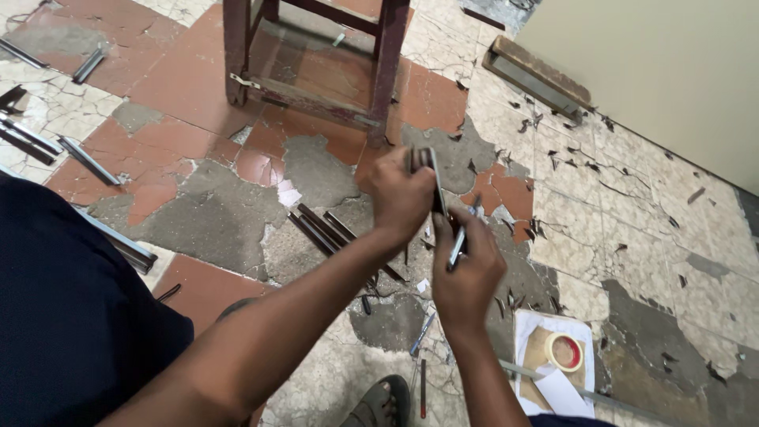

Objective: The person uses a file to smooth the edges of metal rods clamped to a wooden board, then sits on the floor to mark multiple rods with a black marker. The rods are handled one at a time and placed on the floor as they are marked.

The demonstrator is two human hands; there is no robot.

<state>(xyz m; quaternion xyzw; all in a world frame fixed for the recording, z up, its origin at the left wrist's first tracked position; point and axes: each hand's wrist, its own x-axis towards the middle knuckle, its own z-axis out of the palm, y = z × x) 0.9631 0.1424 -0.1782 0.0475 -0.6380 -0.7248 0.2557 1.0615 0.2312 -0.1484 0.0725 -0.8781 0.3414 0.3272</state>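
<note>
My left hand (pixel 399 194) is closed around a thin dark metal strip (pixel 436 178) that it holds upright above the worn floor. Just below it, my right hand (pixel 466 269) grips a slim metal hand tool (pixel 458 247), its tip touching the strip's lower end. Both hands are slightly blurred. A few similar dark strips (pixel 324 229) lie on the floor under my left forearm. Small dark shavings (pixel 510 300) are scattered around my right hand.
A wooden stool (pixel 237 55) stands ahead on cracked red and grey tiles. Metal bars (pixel 87 158) lie at the left, one (pixel 118 241) by my knee. A tape roll (pixel 564 350) rests on white paper (pixel 553 387). My sandalled foot (pixel 383 403) is below. A wall (pixel 664 71) rises at right.
</note>
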